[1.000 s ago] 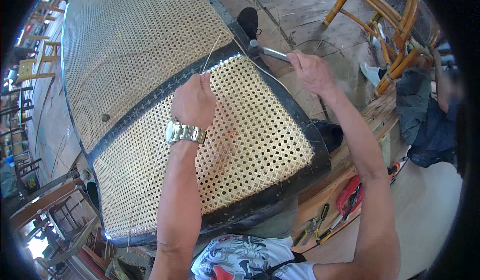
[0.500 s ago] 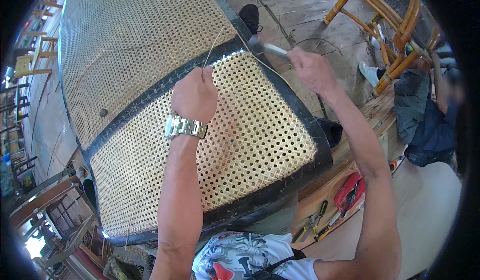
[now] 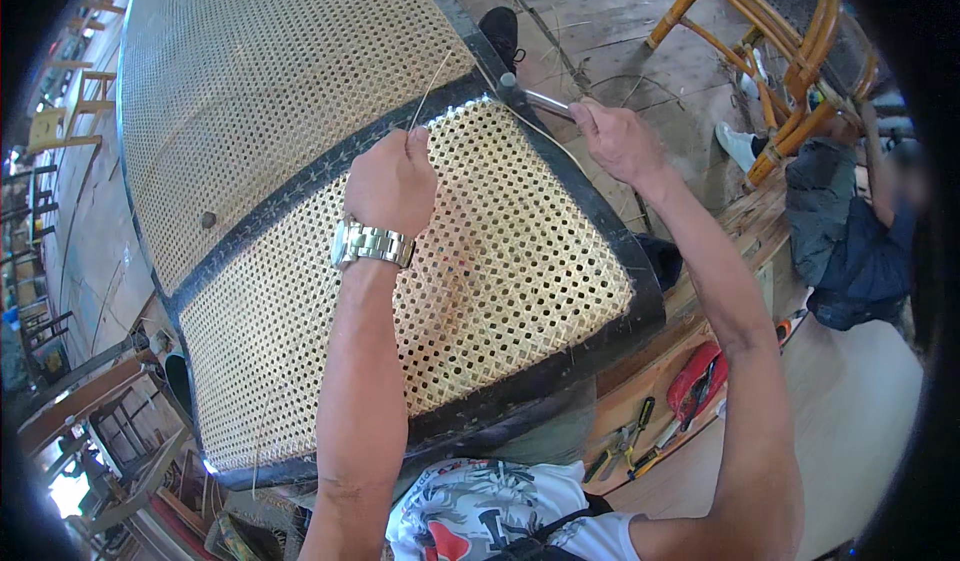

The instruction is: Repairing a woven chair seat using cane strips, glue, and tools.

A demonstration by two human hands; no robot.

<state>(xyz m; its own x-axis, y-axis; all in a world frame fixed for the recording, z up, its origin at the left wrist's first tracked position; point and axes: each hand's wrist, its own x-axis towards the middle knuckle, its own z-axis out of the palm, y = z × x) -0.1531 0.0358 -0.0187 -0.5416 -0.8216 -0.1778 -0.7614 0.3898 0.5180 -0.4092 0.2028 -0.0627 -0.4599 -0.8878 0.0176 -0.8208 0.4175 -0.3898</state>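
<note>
My left hand point(image 3: 390, 186), with a metal watch at the wrist, is closed in a pinch over the woven cane webbing point(image 3: 520, 231). From its fingertips a thin cane strand point(image 3: 432, 83) sticks up and away. Two webbing panels fill a black frame point(image 3: 640, 291), split by a dark crossbar point(image 3: 300, 176). Off the frame's right side, my right hand point(image 3: 622, 144) grips a hammer point(image 3: 548, 104) by its shiny handle. The hammer's head is at the frame's edge, close to the webbing's far right corner; whether it touches cannot be told.
A rattan chair point(image 3: 795, 51) stands at the far right, beside a seated person point(image 3: 850, 221). Pliers point(image 3: 632, 441) and a red pouch point(image 3: 697, 379) lie on a wooden bench near my right arm. A black shoe point(image 3: 500, 36) is beyond the frame. Wooden furniture parts crowd the lower left.
The hammer's head now shows sharply at the frame's edge, where it was blurred before, and my right hand has shifted slightly left. My left hand keeps its place with the strand.
</note>
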